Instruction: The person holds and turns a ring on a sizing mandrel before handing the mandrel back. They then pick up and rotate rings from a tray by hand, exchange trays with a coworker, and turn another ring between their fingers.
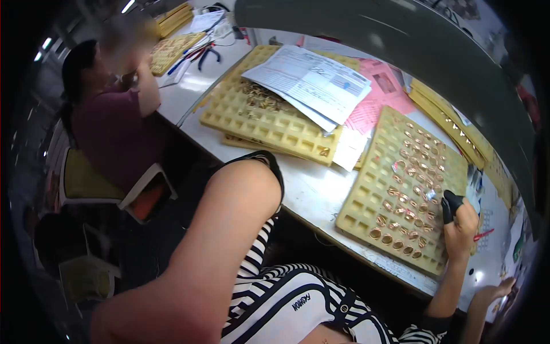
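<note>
My right hand [460, 226] is at the right edge of a yellow tray [359, 207] with square pockets. Black covers are on the fingers that show, which are bent but apart, with nothing visible between them. Many gold-coloured rings [403, 198] stand in the tray's pockets, some with pale tags. Just right of the hand, a red pen-like stick [484, 234] pokes out, partly hidden. My left arm is bent, its bare forearm large across the foreground; the left hand is out of the picture.
Another yellow tray [269, 128] carries small gold pieces [264, 98] and papers [309, 80]. Pink sheets [375, 97] lie behind. A co-worker [114, 126] sits at left near pliers [209, 56]. Another person's hand [495, 291] is at lower right. A dark overhead bar [378, 40] crosses above.
</note>
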